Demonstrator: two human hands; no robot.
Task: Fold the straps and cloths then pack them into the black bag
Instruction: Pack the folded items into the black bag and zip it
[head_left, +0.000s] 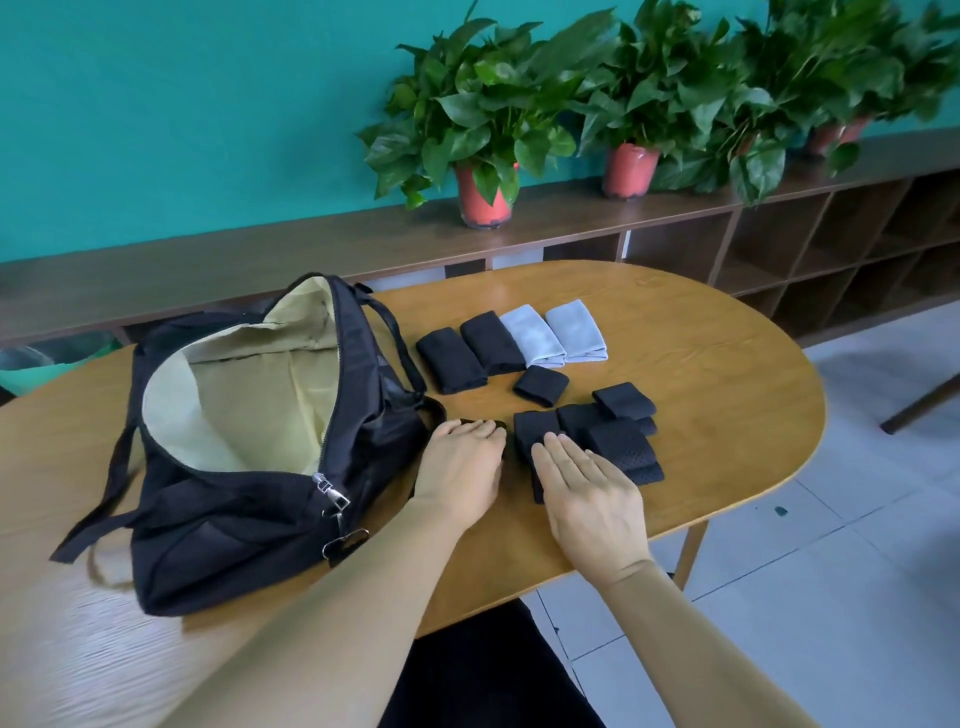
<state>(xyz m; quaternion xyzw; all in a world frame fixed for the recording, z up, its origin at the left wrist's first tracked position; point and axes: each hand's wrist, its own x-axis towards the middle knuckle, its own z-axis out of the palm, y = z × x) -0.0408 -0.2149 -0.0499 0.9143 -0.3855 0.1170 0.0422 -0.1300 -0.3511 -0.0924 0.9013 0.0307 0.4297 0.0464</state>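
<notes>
Beside the unzipped black bag (249, 493) at the frame's left, a dark strap (500, 424) is touched by the flat, released left hand (462, 467) while the folded straps (618, 441) at centre are pressed by the open right hand (587, 488); each fold is best flattened firmly before anything is packed.

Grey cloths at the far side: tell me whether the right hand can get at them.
Probably yes: the right hand lies open, and only low folded straps sit between it and the grey cloths.
</notes>
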